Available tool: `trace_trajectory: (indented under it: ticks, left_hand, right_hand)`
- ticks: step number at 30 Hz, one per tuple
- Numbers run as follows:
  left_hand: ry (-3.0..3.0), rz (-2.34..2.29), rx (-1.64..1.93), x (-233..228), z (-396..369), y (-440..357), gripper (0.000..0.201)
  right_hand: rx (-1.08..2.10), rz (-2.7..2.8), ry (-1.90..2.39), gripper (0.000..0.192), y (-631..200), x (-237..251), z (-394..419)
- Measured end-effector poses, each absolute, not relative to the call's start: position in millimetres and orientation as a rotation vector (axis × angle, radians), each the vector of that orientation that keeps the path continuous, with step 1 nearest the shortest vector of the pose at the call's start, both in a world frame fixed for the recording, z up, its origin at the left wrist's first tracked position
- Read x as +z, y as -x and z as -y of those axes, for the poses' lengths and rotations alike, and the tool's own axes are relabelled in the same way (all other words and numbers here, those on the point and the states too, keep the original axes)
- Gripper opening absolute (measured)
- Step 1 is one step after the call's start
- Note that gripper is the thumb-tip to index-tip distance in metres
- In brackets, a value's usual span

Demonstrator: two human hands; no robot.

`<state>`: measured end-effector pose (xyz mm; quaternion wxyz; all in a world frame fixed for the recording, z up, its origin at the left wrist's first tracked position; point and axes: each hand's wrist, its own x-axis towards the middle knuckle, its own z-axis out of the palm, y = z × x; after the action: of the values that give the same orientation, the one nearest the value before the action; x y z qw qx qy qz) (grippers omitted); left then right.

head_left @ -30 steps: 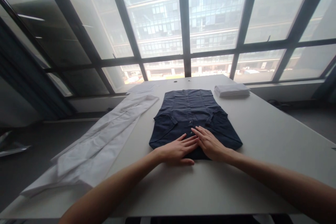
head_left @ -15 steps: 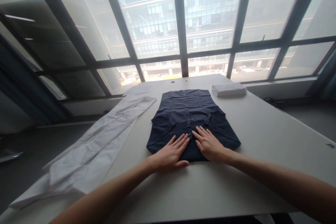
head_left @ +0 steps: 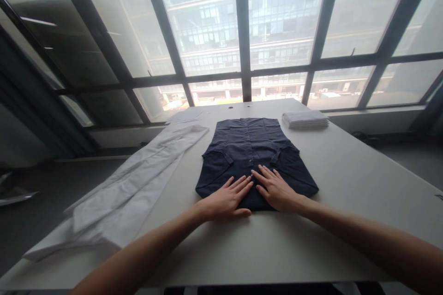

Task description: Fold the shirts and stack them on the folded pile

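Observation:
A dark navy button-front shirt lies flat on the white table, its button line running down the middle and its sides folded in. On its near end my left hand rests palm down, fingers stretched toward the buttons and thumb along the near edge. Beside it my right hand also lies flat on the cloth, with its fingers spread. The fingertips of both hands come close together at the button line. Neither hand grasps anything.
White cloth stretches along the table's left side and hangs over its edge. A folded white stack sits at the far right. White sheets lie at the far left corner. Large windows rise behind the table.
The whole view has shifted slightly. Both hands stay flat on the near end of the shirt, in nearly the same place, and the shirt's shape looks the same.

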<state>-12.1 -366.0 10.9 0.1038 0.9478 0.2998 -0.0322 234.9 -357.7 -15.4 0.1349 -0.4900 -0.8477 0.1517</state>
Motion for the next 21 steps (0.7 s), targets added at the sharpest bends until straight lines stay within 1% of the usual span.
trace_trajectory:
  ticks: [6,10,12,16,18,21]
  left_hand:
    - [-2.774,-0.928,-0.136,11,368,11,0.092]
    - [-2.71,-0.914,-0.094,18,362,16,0.088]
    - [-2.697,-0.973,0.028,26,353,24,0.083]
    - [-2.665,-1.257,0.402,38,322,57,0.07]
    - [-2.634,-1.397,0.517,34,302,79,0.064]
    - [-2.567,-1.553,0.563,14,272,110,0.067]
  right_hand:
    - [0.457,2.503,1.359,0.064,-237,-16,358]
    - [0.431,2.543,1.366,0.064,-236,-15,358]
    - [0.424,2.54,1.367,0.064,-236,-15,358]
    - [0.426,2.538,1.357,0.063,-236,-14,360]
    - [0.432,2.537,1.357,0.063,-236,-14,360]
    - [0.452,2.529,1.372,0.065,-236,-14,360]
